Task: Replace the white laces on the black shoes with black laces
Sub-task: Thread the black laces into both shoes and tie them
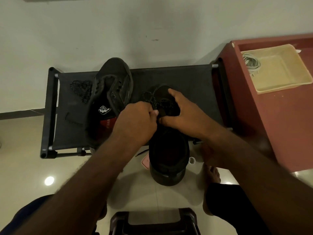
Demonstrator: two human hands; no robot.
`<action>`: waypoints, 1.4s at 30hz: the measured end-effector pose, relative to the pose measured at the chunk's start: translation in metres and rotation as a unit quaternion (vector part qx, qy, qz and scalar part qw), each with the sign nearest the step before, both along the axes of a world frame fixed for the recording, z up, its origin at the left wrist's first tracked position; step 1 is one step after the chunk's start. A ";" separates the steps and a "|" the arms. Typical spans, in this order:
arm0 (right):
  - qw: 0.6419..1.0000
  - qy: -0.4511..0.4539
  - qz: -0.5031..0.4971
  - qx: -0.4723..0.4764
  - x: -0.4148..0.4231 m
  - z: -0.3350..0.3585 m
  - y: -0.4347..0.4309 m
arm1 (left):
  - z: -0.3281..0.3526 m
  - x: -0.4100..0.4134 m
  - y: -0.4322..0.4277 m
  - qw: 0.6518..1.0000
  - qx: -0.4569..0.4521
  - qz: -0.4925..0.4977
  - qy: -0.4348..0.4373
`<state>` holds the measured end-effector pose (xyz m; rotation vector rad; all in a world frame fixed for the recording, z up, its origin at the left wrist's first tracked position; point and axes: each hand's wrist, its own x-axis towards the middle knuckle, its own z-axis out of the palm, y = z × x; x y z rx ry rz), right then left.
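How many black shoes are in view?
2 black shoes. One lies on the black rack, left of the left hand. The other, nearer, overhangs the rack's front edge, gripped by the right hand. None seems hidden.

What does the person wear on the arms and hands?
Nothing is worn on them. The left hand and right hand are bare: no gloves, rings or watch show. The left forearm and right forearm are bare too, no sleeve in view; fine hair shows along the left one.

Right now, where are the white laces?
Head view, upper right: the white laces lie bundled at the left end of the beige tray on the red cabinet.
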<state>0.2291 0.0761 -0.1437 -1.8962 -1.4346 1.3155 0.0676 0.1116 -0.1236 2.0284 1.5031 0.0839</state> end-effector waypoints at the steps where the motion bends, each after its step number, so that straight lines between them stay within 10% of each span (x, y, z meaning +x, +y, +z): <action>1: 1.000 0.008 0.002 -0.002 0.000 0.001 0.001 | 0.005 0.001 0.001 0.998 0.006 0.021 -0.062; 3: 1.000 0.021 0.002 -0.005 0.002 0.003 0.001 | 0.017 0.004 0.003 0.964 -0.046 0.092 -0.246; 8: 0.999 0.033 -0.013 -0.016 0.002 0.003 0.002 | 0.042 -0.004 0.007 0.657 -0.332 0.173 -0.654; 15: 1.000 -0.002 -0.001 -0.027 -0.003 0.007 0.003 | 0.048 -0.016 0.007 0.554 -0.377 0.272 -0.690; 18: 1.000 -0.011 -0.001 -0.026 -0.004 0.007 0.004 | 0.052 -0.015 0.006 0.634 -0.367 0.280 -0.621; 21: 1.000 -0.010 -0.001 -0.021 -0.003 0.004 0.004 | 0.048 -0.010 -0.003 0.879 -0.226 0.222 -0.356; 24: 1.000 -0.016 0.002 -0.014 -0.003 0.001 0.004 | 0.040 -0.011 -0.013 0.990 -0.081 0.070 -0.094; 27: 1.000 -0.011 -0.009 -0.003 -0.002 0.000 0.004 | 0.033 -0.012 -0.015 0.999 -0.004 -0.019 0.031; 30: 0.999 0.008 -0.039 0.016 -0.003 -0.002 0.003 | 0.028 -0.006 -0.011 0.998 0.055 -0.007 -0.022; 42: 0.994 -0.101 -0.039 0.002 -0.006 0.007 -0.006 | -0.014 0.007 0.007 0.998 -0.041 0.036 -0.019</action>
